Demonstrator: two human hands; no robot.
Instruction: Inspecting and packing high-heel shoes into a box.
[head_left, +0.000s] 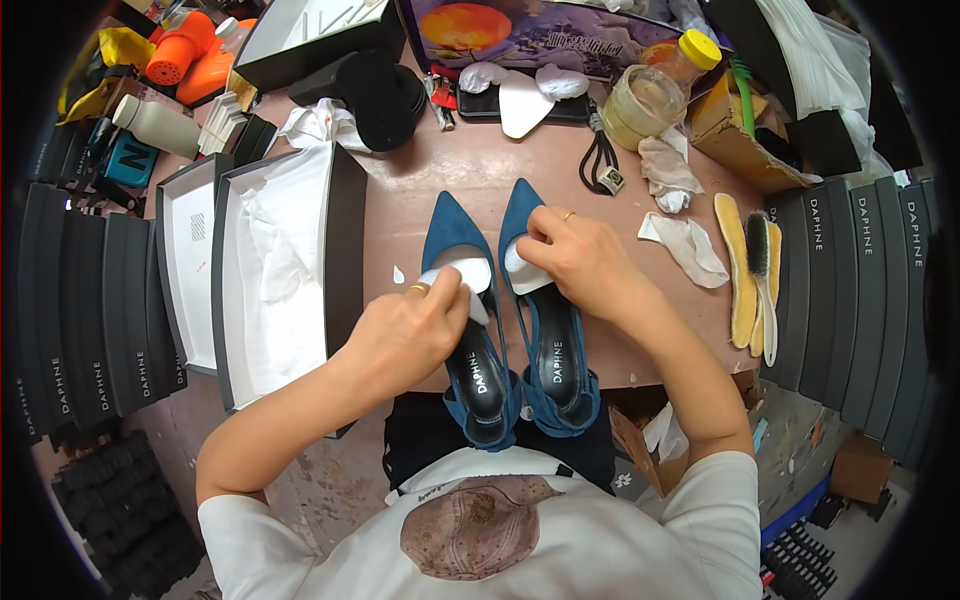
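Two blue pointed-toe shoes lie side by side in front of me, toes pointing away. The left shoe (pixel 455 225) has white stuffing (pixel 466 264) in its toe opening. My left hand (pixel 420 325) is closed in a pinch on white paper there. At the right shoe (pixel 520 207), my right hand (pixel 582 262) has its fingers pressed together over the opening, on the white wad (pixel 520 272) inside the toe. Its fingertips are partly hidden. Both black insoles and the blue heel straps show nearest my body.
An open shoebox (pixel 345 250) lined with white tissue stands left, beside its lid (pixel 190 260). Dark shoeboxes are stacked on both sides. A brush (pixel 762 290), a yellow pad (pixel 738 270) and a crumpled cloth (pixel 688 248) lie right. A jar (pixel 640 110) stands at the back.
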